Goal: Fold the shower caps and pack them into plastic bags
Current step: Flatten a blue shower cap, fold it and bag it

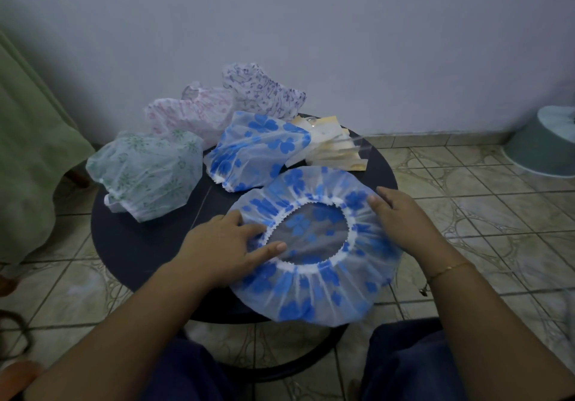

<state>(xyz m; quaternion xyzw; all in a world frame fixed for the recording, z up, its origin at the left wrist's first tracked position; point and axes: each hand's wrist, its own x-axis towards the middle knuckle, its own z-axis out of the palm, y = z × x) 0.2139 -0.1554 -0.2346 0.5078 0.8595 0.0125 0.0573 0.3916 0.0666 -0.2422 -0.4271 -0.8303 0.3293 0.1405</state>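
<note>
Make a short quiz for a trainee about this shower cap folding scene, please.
1. True or false: the blue-flowered shower cap under the hands lies with its elastic opening facing up.
2. How many other shower caps lie on the round table?
3. Which hand touches the elastic rim: A) left hand, B) right hand?

Key: 1. True. 2. Four: second blue cap, green cap, pink cap, purple cap. 3. A.
</note>
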